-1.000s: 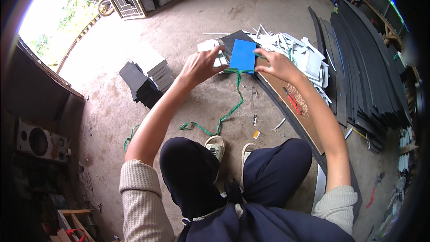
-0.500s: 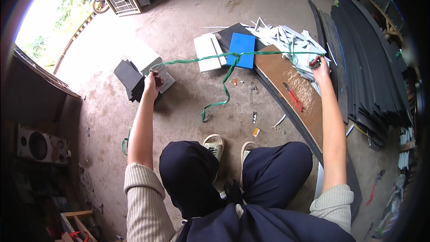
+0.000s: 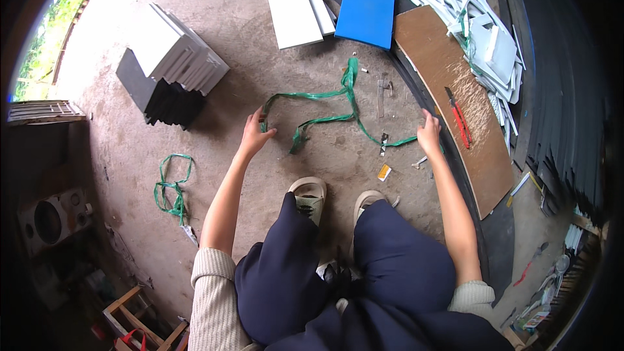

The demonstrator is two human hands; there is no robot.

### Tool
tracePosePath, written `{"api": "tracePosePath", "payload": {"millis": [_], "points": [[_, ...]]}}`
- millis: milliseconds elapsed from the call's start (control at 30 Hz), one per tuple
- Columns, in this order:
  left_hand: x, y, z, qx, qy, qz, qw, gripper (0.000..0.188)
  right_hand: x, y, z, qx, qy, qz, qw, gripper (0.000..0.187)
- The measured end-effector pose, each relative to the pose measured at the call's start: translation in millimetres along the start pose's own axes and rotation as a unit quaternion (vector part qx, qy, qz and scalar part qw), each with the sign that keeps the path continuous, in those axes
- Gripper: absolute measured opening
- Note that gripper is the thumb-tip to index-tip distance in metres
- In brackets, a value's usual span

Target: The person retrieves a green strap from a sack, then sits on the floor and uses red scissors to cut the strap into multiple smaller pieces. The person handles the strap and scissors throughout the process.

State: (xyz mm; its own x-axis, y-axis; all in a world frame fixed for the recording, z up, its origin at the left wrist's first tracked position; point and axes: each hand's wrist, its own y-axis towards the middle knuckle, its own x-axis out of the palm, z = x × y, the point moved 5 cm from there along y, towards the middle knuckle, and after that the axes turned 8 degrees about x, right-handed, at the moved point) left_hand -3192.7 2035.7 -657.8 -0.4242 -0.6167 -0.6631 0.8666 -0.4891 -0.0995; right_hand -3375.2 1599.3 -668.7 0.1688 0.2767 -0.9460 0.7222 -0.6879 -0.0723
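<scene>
A green plastic twine [image 3: 309,95], knotted near its middle, lies slack on the concrete floor in front of my shoes, with branches running toward both hands. My left hand [image 3: 254,134] is low over its left end, thumb and fingers apart, the twine showing in the gap between them. At the right end, my right hand [image 3: 428,135] has its fingers stretched out. The twine passes beneath that hand, so any contact there is partly hidden. Nearest my right hand is a brown board [image 3: 448,97] with a red-handled cutting tool [image 3: 459,119] on it.
A stack of white and black panels [image 3: 179,58] stands at the left. White panels [image 3: 296,10] and a blue panel [image 3: 366,10] lie ahead. White offcuts [image 3: 491,45] are heaped at the right beside long black sheets [image 3: 565,104]. Another green twine loop [image 3: 170,185] lies at the left.
Both hands have come closer together and lower. The twine, stretched taut between them before, now sags onto the floor, and the fingers have loosened. The view has tilted down toward the floor.
</scene>
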Motion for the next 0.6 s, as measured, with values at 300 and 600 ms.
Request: {"api": "tracePosePath", "payload": {"millis": [300, 600], "points": [[63.3, 94.0, 96.6, 0.229, 0.031, -0.002, 0.973, 0.058, 29.5, 30.2, -182.8, -0.192, 0.3, -0.174, 0.918, 0.063], [85.1, 143.5, 109.1, 0.097, -0.296, 0.038, 0.949, 0.027, 34.3, 66.2, -217.2, -0.078, 0.355, -0.232, 0.902, 0.023]]}}
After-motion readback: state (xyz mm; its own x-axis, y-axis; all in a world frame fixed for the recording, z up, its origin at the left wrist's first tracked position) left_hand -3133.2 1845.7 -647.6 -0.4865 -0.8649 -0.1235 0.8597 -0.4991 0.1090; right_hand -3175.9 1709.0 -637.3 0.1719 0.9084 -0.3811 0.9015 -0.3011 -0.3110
